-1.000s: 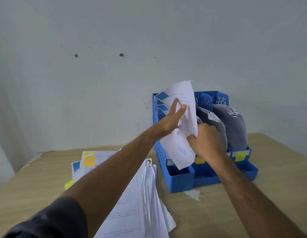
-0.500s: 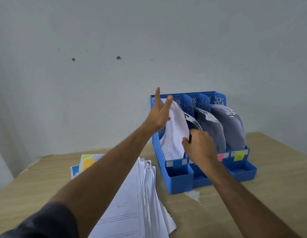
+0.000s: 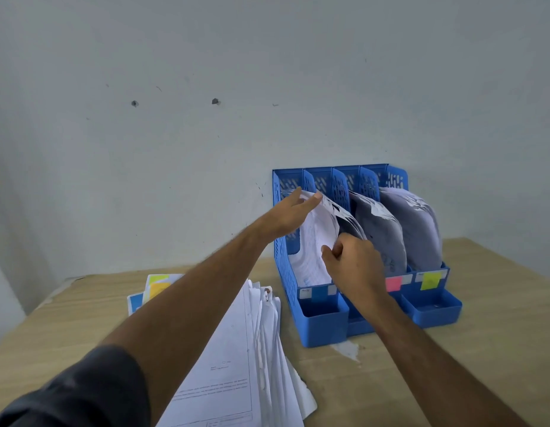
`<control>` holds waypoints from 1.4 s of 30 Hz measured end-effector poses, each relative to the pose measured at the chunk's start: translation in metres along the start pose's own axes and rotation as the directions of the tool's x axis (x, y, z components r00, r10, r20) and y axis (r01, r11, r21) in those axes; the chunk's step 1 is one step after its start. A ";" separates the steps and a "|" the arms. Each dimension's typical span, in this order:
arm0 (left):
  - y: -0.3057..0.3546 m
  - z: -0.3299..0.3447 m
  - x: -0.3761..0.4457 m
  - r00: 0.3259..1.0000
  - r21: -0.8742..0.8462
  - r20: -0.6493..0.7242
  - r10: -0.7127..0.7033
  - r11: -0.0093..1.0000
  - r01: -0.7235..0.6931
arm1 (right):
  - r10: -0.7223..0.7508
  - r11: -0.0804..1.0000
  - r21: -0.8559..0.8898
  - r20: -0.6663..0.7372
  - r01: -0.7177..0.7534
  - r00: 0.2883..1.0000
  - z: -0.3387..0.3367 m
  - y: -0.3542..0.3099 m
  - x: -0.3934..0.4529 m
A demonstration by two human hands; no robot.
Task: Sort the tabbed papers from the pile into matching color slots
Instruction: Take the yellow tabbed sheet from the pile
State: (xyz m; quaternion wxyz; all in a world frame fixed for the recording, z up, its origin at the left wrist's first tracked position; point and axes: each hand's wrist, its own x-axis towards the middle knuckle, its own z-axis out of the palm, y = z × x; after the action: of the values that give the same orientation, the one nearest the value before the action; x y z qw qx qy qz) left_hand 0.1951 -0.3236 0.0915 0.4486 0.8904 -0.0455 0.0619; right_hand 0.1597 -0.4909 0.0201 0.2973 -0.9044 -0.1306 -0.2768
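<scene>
A blue plastic file rack (image 3: 324, 326) with several upright slots stands against the wall. Curled white papers (image 3: 317, 241) sit in its leftmost slot, which carries a blue label. My left hand (image 3: 290, 215) lies with straight fingers on the top edge of those papers. My right hand (image 3: 352, 265) is curled at their right edge, thumb and fingers pinching the sheet. Two slots further right carry a pink tab (image 3: 393, 283) and a yellow tab (image 3: 430, 280); both hold curled papers. The pile of papers (image 3: 236, 359) lies on the table to the left of the rack, partly under my left arm.
The wooden table (image 3: 483, 349) runs to the wall behind the rack. Yellow, orange and blue tabs (image 3: 158, 286) stick out at the pile's far end. A white scuffed patch (image 3: 347, 349) marks the table in front of the rack.
The sheet that both hands held above the rack has gone down into the leftmost slot. My left hand has dropped and flattened onto the papers' top edge. My right hand stays at their right side.
</scene>
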 end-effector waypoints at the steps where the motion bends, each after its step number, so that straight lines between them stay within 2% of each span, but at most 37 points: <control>1: 0.000 -0.001 -0.002 1.000 -0.023 0.006 0.004 1.000 -0.004 | -0.027 0.999 0.032 -0.015 0.028 1.000 0.000 -0.002 -0.001; 4: -0.007 -0.009 -0.017 0.999 -0.023 -0.022 0.049 0.999 -0.049 | -0.120 0.976 0.175 -0.044 0.126 0.992 0.001 -0.015 -0.010; 8: -0.026 -0.037 -0.061 0.995 0.023 -0.076 0.057 0.998 -0.055 | -0.220 0.926 0.313 0.002 0.209 0.975 0.016 -0.049 -0.027; 12: -0.079 -0.068 -0.113 0.993 0.109 -0.111 0.037 0.994 -0.025 | -0.264 0.895 0.412 0.175 0.173 0.948 0.047 -0.081 -0.049; 16: -0.160 -0.090 -0.162 0.950 0.226 -0.288 -0.121 0.955 0.190 | -0.207 0.929 0.367 0.380 0.059 0.901 0.091 -0.092 -0.074; 18: -0.193 -0.090 -0.180 0.903 0.238 -0.378 -0.202 0.922 0.306 | -0.179 0.956 0.286 0.417 0.058 0.891 0.106 -0.092 -0.080; 22: -0.226 -0.074 -0.199 0.812 0.275 -0.530 -0.244 0.857 0.436 | -0.100 0.994 0.087 0.418 0.069 0.903 0.125 -0.096 -0.088; 28: -0.230 -0.065 -0.200 0.779 0.224 -0.565 -0.272 0.858 0.462 | -0.105 0.994 0.083 0.400 0.078 0.910 0.138 -0.087 -0.090; 33: -0.232 -0.070 -0.201 0.749 0.081 -0.597 -0.287 0.907 0.413 | -0.051 0.951 0.304 0.352 -0.063 0.935 0.135 -0.082 -0.090; 36: -0.236 -0.073 -0.201 0.732 0.041 -0.620 -0.281 0.921 0.388 | -0.048 0.936 0.340 0.372 -0.088 0.927 0.131 -0.080 -0.087; 42: -0.221 -0.075 -0.205 0.738 0.014 -0.662 -0.129 0.983 0.185 | -0.036 0.951 0.295 0.407 -0.093 0.913 0.130 -0.079 -0.087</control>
State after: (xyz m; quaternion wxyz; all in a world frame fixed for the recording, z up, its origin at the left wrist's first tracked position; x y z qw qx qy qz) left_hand 0.0180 -0.1272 -0.0707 0.4039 0.8292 0.1928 0.3350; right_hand 0.1125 -0.3556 -0.0813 0.4048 -0.8865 -0.2178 -0.0541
